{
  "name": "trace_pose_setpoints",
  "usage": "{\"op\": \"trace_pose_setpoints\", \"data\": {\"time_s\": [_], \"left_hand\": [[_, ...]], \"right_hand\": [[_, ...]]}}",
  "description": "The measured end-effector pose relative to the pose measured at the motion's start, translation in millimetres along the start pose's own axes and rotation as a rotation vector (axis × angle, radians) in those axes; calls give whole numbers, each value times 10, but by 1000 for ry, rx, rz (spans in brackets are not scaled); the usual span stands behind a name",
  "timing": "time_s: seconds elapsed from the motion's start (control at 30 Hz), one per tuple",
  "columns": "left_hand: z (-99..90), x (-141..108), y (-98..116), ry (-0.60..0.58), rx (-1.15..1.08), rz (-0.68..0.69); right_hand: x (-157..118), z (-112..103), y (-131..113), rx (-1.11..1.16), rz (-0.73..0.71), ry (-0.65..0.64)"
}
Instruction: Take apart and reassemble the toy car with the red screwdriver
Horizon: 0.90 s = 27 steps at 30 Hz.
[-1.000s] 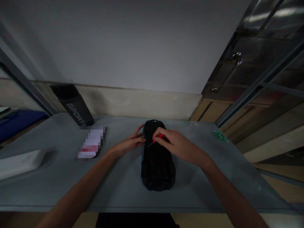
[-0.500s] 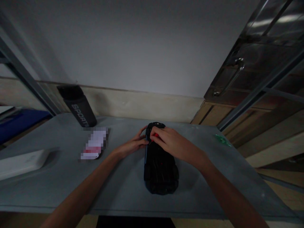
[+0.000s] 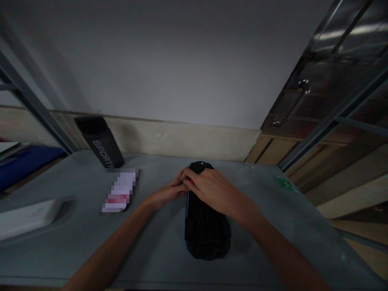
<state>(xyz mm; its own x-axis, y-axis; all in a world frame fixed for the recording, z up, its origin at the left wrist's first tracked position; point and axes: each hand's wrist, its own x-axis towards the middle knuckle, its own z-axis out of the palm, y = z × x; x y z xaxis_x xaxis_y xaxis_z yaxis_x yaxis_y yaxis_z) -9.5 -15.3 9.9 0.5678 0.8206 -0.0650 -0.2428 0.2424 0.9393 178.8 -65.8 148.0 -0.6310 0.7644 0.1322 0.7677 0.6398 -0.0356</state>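
A black toy car [image 3: 207,230] lies upside down on the grey table [image 3: 151,250], its long side pointing away from me. My right hand [image 3: 209,188] reaches over its far half, thumb and fingers pinched on a small red thing [image 3: 191,180] at the car's left edge; most of that thing is hidden. Against the far left side of the car, my left hand [image 3: 171,190] has its fingertips close to those of my right hand. What the left fingertips hold, if anything, is hidden.
A dark bottle [image 3: 104,145] stands at the back left, with a phone [image 3: 121,190] in front of it. The white case [image 3: 30,218] lies at the left edge. A green scrap [image 3: 286,184] is on the right. Metal posts rise at both sides.
My right hand has moved left across the car with the red thing, and its fingers now meet my left fingertips. The whole view has shifted slightly downward in the picture.
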Motion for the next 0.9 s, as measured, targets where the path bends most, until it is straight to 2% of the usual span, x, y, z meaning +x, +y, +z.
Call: {"op": "trace_pose_setpoints", "data": {"time_s": [0.2,0.43,0.53,0.6,0.7,0.77,0.9], "left_hand": [[-56,20,-44,-8,41,-20],[-54,10,-41,-3,19,23],[-21,-6,-9,-14,19,43],[1,-14,13,-14,24,50],[14,-17,25,3,24,42],[6,-10,14,12,25,42],[-22,6,-18,12,26,41]], "right_hand": [[-33,-7,12,16,-147,60],[5,55,-28,-30,-90,58],[-6,57,-9,1,-138,116],[-8,69,11,-6,-181,106],[5,101,28,-36,-147,65],[13,116,34,-16,-139,85],[24,122,66,58,-240,129]]}}
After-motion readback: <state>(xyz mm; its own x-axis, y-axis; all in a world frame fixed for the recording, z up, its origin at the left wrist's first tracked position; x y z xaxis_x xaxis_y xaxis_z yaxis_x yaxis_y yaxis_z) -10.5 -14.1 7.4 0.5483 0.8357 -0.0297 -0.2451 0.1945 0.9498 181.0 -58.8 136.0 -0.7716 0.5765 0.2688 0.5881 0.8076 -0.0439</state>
